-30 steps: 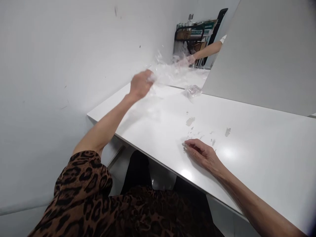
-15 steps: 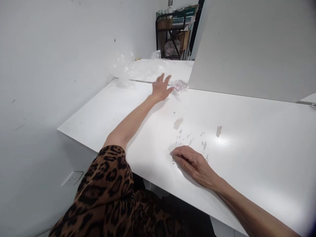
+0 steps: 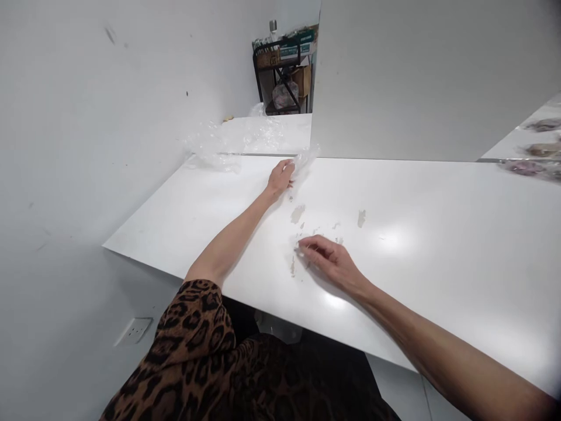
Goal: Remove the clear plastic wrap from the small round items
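At the far edge of the white table [image 3: 219, 234], my left hand [image 3: 280, 180] is closed on a crumpled clear plastic bag [image 3: 304, 162], which sticks out to the right of the fingers. Whether the bag has anything in it is hidden. Nearer to me, my right hand [image 3: 326, 257] hovers low over or rests on the tabletop, thumb and fingertips pinched together. What the pinch holds, if anything, is too small to make out. Worn grey patches [image 3: 298, 214] mark the surface around that hand.
More crumpled clear plastic [image 3: 219, 146] lies against the wall at the back left. A tall grey panel [image 3: 416, 76] stands behind the table. Several clear-wrapped items [image 3: 526, 168] lie at the far right. A black shelf rack [image 3: 278, 67] with boxes stands beyond.
My left hand went from spread fingers beside the plastic to closed on it. My right hand stays pinched and has shifted slightly. The view has turned to the right, bringing the wrapped items into sight.
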The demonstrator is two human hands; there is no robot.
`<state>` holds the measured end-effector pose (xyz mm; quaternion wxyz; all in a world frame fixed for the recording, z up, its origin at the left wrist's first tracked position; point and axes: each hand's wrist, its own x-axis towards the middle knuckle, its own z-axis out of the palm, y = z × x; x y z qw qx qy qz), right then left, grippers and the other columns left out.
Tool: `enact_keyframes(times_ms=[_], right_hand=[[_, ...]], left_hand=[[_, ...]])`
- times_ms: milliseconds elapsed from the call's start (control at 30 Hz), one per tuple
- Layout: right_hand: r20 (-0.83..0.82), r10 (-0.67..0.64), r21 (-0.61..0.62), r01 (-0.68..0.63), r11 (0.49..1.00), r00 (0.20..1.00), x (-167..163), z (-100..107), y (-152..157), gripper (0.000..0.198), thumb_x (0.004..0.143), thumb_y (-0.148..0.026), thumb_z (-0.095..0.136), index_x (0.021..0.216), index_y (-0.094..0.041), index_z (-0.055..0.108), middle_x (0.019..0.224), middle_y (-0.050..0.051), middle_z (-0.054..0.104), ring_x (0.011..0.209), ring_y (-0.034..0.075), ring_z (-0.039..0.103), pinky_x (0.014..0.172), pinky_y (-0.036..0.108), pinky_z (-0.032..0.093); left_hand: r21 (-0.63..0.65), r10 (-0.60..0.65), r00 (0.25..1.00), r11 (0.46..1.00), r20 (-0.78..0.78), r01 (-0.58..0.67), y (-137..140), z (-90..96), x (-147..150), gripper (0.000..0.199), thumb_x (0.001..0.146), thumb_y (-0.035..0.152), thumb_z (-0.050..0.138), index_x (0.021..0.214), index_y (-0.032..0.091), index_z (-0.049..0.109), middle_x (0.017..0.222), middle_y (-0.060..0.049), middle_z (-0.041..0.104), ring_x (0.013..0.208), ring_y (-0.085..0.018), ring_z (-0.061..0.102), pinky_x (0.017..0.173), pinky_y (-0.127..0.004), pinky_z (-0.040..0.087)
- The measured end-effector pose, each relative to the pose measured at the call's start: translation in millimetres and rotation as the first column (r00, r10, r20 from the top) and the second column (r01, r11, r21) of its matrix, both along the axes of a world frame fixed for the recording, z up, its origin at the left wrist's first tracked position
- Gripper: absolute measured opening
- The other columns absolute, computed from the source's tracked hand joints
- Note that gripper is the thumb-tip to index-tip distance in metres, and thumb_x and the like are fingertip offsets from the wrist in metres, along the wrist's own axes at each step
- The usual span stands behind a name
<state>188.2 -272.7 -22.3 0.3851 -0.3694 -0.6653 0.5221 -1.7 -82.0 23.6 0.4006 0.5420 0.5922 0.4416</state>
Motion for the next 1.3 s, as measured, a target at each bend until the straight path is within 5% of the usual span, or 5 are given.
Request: enact_keyframes(times_ms=[167, 500, 800, 1000, 1300], right_hand=[[-0.258, -0.425, -0.199, 0.382, 0.902, 0.868, 1.8, -1.4, 21.0, 0.059, 0.077, -0.061, 0.085, 0.119, -0.025, 0.064, 0.119, 0.005, 0.067, 0.086, 0.015, 0.061, 0.070, 0.030, 0.053], [-0.493, -0.588, -0.453, 0.388, 0.803, 0.641, 29.4, 12.1, 53.5, 0.058, 0.061, -0.060, 0.094, 0.093, -0.026, 0.059, 0.086, -0.002, 0.066, 0.068, 0.011, 0.061, 0.055, 0.024, 0.054], [-0.426, -0.466, -0.258, 0.389, 0.884, 0.776, 27.0, 22.9, 43.0, 0.041, 0.058, -0.040, 0.093, 0.086, -0.023, 0.068, 0.078, -0.002, 0.065, 0.061, 0.010, 0.054, 0.055, 0.027, 0.046], [-0.355, -0.394, -0.436, 0.223, 0.872, 0.848, 26.4, 19.9, 39.5, 0.058, 0.054, -0.037, 0.097, 0.101, -0.026, 0.065, 0.072, -0.005, 0.066, 0.060, 0.014, 0.061, 0.058, 0.029, 0.054], [-0.226, -0.002, -0.179, -0.040, 0.983, 0.974, 22.1, 21.5, 22.4, 0.043, 0.066, -0.050, 0.096, 0.085, -0.019, 0.072, 0.079, 0.001, 0.069, 0.069, 0.013, 0.059, 0.064, 0.028, 0.049]], left_hand=[[-0.243, -0.023, 0.841, 0.953, 0.540, 0.182, -87.6, 6.6, 9.4, 0.041, 0.107, 0.045, 0.039, 0.108, 0.012, 0.065, 0.083, -0.008, 0.072, 0.068, -0.017, 0.069, 0.069, -0.027, 0.054], [-0.203, -0.307, 0.691, 0.809, 0.654, 0.552, -150.4, -15.8, 22.3, 0.041, 0.102, 0.050, 0.055, 0.115, 0.013, 0.067, 0.092, -0.015, 0.079, 0.081, -0.025, 0.077, 0.079, -0.036, 0.059], [-0.178, -0.381, 0.675, 0.777, 0.632, 0.604, -151.9, -26.2, 19.8, 0.068, 0.074, 0.052, 0.093, 0.128, 0.018, 0.068, 0.120, -0.018, 0.077, 0.110, -0.034, 0.074, 0.094, -0.048, 0.060], [-0.031, -0.256, 0.717, 0.932, 0.649, 0.361, -152.3, -17.4, 21.2, 0.102, 0.059, 0.023, 0.102, 0.147, 0.022, 0.051, 0.136, -0.014, 0.070, 0.128, -0.030, 0.068, 0.115, -0.046, 0.049], [-0.163, -0.061, 0.671, 0.950, 0.739, 0.266, -141.2, -14.6, 19.5, 0.060, 0.096, 0.066, 0.063, 0.134, 0.020, 0.065, 0.105, -0.011, 0.076, 0.105, -0.025, 0.075, 0.099, -0.041, 0.059]])
